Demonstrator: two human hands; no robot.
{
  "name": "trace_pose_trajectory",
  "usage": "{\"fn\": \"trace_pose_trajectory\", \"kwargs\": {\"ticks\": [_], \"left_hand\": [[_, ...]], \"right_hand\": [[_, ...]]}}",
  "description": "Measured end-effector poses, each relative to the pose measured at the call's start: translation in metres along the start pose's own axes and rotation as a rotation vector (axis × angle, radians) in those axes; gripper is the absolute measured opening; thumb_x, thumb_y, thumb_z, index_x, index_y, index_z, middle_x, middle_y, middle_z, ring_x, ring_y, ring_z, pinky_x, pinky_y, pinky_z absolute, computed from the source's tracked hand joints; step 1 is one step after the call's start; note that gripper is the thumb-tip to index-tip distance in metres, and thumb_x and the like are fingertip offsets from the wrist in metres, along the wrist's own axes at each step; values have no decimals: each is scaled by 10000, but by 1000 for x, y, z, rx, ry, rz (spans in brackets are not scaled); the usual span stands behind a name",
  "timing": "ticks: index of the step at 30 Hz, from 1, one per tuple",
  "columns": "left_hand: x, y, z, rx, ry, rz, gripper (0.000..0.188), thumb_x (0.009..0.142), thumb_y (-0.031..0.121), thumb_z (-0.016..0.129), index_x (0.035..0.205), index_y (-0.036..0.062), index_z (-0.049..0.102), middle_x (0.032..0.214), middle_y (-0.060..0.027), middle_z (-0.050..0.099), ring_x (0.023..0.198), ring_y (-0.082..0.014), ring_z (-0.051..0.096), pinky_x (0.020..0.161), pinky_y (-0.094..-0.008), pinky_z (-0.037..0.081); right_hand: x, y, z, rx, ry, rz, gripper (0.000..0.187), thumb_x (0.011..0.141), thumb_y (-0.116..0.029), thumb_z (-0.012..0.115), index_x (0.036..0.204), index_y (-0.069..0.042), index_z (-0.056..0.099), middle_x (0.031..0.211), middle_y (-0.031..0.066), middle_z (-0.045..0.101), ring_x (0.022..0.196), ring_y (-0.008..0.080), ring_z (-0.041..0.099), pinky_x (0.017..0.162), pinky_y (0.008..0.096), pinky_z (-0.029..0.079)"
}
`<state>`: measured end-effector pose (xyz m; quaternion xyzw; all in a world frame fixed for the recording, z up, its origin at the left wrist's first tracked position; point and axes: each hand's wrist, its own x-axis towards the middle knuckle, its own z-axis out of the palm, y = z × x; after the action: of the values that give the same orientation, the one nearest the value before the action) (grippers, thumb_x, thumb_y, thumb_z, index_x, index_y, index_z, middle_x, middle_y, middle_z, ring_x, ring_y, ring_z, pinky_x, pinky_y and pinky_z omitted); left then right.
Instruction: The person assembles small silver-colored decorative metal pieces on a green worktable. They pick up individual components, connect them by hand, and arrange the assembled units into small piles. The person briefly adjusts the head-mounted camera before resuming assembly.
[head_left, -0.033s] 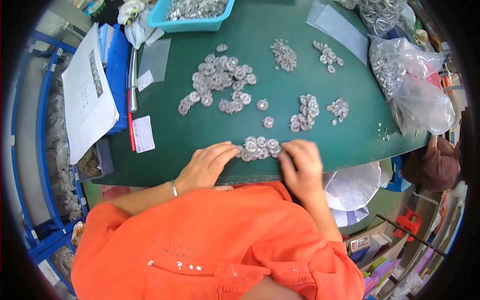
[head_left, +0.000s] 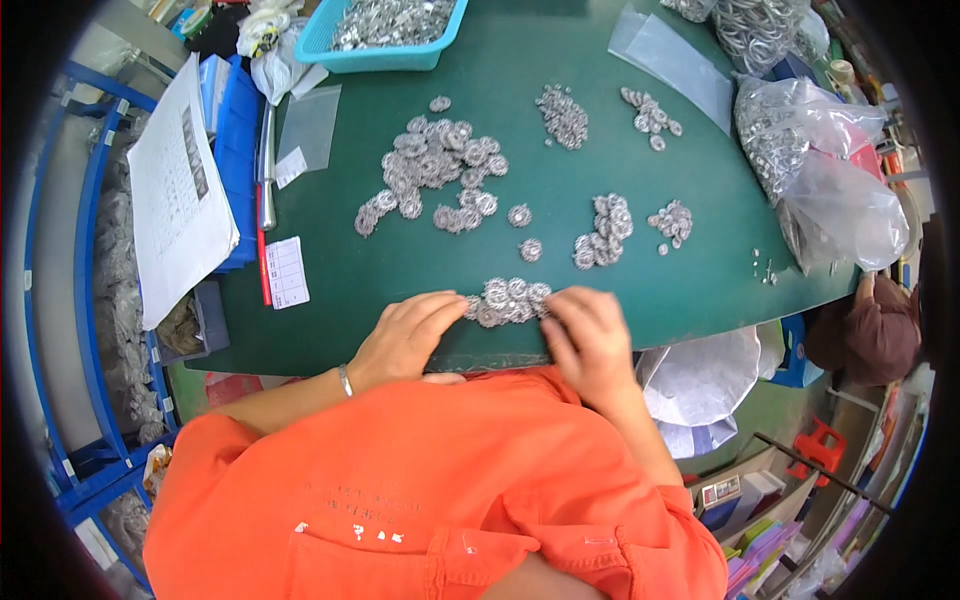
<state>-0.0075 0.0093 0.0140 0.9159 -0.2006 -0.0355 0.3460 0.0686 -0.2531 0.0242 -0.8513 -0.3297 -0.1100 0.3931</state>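
Near the table's front edge lies a cluster of small silvery toothed metal discs (head_left: 510, 300), some overlapping. My left hand (head_left: 408, 335) rests at its left end, fingers stretched out side by side with the tips against the outermost discs. At the right end, my right hand (head_left: 590, 335) has its fingers slightly bent and its thumb apart, the fingertips touching the cluster. Further back is a larger heap of similar discs (head_left: 435, 160). Two single discs (head_left: 530, 249) lie between that heap and another disc pile (head_left: 605, 232) on the right.
Smaller piles of metal parts (head_left: 563, 118) lie toward the back right. A turquoise basket (head_left: 385, 60) full of metal pieces stands at the back. Papers (head_left: 180, 200) and a blue bin (head_left: 235, 160) line the left; plastic bags (head_left: 840, 200) of parts sit right. Another person (head_left: 865, 330) is at far right.
My right hand has shifted slightly left against the cluster. The piles and basket appear a little lower in the picture, as the view has tilted slightly.
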Motion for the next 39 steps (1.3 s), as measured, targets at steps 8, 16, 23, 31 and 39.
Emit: {"fn": "trace_pose_trajectory", "kwargs": {"ticks": [8,16,23,31,39], "left_hand": [[7,10,-2,144,107,93,645,716,166,830,1287,33,563,1277,-123,567,1153,-315,552,952,-418,448],[9,17,0,134,142,-25,727,756,267,819,1365,25,504,1322,-142,522,1128,-335,545,965,-422,449],[18,23,2,181,172,-46,639,746,222,811,1325,97,572,1311,-100,531,1082,-296,552,925,-405,457],[18,15,7,143,202,11,598,723,143,816,1279,90,603,1273,-97,558,1076,-286,565,916,-407,466],[15,11,11,34,304,-15,582,714,88,825,1247,42,595,1221,-113,582,1033,-303,585,868,-386,500]], "right_hand": [[28,44,-22,-37,128,12,319,802,-36,726,1105,4,639,1152,185,607,1025,362,590,869,425,491],[42,59,-15,-180,-196,46,454,799,-205,774,1185,-30,611,1382,182,496,1320,433,392,1077,534,329],[15,40,-7,-73,-190,17,292,809,-78,705,1088,-54,624,1240,116,565,1212,375,474,1003,484,362],[17,24,2,182,-142,-9,231,834,-18,656,1062,-40,630,1180,127,613,1138,353,537,985,452,395],[12,27,-9,135,-146,157,249,935,-38,561,1179,11,573,1269,185,569,1179,364,522,1028,423,404]]}}
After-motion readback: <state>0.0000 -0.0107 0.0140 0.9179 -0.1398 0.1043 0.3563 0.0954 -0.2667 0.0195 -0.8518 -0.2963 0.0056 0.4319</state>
